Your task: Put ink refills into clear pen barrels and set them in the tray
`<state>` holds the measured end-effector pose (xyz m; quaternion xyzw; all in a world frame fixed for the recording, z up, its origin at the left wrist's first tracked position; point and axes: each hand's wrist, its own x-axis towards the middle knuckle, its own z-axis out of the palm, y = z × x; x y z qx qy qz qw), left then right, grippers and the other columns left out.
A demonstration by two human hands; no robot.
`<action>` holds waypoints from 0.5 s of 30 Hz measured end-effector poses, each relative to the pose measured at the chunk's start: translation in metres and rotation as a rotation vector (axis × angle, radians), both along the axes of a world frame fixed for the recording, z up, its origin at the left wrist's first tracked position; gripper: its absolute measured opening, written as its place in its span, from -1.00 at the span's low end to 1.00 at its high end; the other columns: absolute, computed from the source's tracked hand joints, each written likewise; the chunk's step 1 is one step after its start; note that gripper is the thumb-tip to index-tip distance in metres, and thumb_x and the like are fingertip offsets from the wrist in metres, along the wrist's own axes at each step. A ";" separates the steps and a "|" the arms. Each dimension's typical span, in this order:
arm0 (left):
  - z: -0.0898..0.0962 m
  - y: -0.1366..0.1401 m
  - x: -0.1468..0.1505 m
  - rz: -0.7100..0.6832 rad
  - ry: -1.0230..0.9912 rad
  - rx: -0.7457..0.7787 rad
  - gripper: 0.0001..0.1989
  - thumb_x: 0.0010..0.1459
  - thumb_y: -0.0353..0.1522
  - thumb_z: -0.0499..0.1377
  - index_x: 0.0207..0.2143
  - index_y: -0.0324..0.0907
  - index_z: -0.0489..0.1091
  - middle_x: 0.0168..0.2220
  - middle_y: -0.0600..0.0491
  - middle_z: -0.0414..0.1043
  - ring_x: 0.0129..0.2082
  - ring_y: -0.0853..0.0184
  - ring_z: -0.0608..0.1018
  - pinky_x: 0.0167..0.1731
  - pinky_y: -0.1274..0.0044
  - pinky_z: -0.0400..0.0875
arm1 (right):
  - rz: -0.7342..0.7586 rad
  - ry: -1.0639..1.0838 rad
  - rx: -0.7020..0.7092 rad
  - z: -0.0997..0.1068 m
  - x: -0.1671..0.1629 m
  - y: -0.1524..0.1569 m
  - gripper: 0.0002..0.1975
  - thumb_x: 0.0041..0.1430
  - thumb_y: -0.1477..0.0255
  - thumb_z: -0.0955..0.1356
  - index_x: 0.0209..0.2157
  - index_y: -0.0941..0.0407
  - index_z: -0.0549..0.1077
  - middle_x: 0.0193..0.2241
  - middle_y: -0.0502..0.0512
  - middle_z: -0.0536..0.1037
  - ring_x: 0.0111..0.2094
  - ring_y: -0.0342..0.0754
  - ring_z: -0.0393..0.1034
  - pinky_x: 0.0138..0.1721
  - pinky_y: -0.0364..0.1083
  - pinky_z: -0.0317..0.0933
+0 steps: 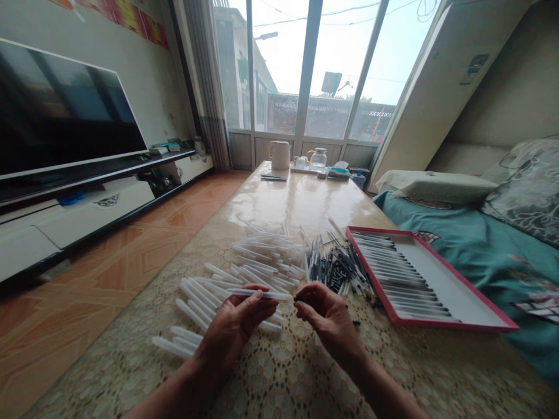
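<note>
My left hand (244, 311) is closed around a translucent white pen barrel (279, 295), which lies nearly level and points right. Just off the barrel's right end, my right hand (325, 314) pinches a small black pen part (297, 299) between thumb and fingertips; most of it is hidden. Many loose white pen barrels (196, 302) lie around and beyond my left hand. A pile of dark pen refills and small black parts (334, 265) lies beyond my right hand. To the right, a shallow box with a pink-red rim (458, 276) holds a row of pens (402, 273).
All this rests on a long table with a patterned cover (279, 378). At its far end stand a beige jug (279, 156), a glass pot (318, 158) and a tissue pack (339, 170). A sofa with a teal cover (502, 233) runs along the right.
</note>
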<state>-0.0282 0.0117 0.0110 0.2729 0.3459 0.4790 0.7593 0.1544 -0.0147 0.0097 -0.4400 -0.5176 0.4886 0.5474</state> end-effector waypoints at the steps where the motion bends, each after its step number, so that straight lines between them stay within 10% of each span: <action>1: 0.000 0.000 0.000 -0.002 0.001 0.002 -0.88 0.00 -0.43 0.27 -0.34 -0.23 0.45 -0.40 0.01 0.58 -0.35 0.31 0.60 -0.23 0.51 0.47 | 0.001 0.000 0.004 -0.001 0.000 0.000 -0.86 0.04 0.40 0.40 -0.37 0.14 0.38 -0.48 -0.04 0.44 -0.46 -0.20 0.31 -0.41 -0.21 0.21; 15: -0.005 0.003 0.001 -0.013 0.008 0.026 -0.88 0.02 -0.43 0.26 -0.33 -0.24 0.46 -0.40 0.00 0.58 -0.34 0.31 0.60 -0.22 0.52 0.47 | -0.014 -0.029 0.004 -0.005 0.001 0.000 -0.88 0.05 0.43 0.39 -0.38 0.14 0.37 -0.49 -0.03 0.42 -0.46 -0.18 0.29 -0.41 -0.19 0.19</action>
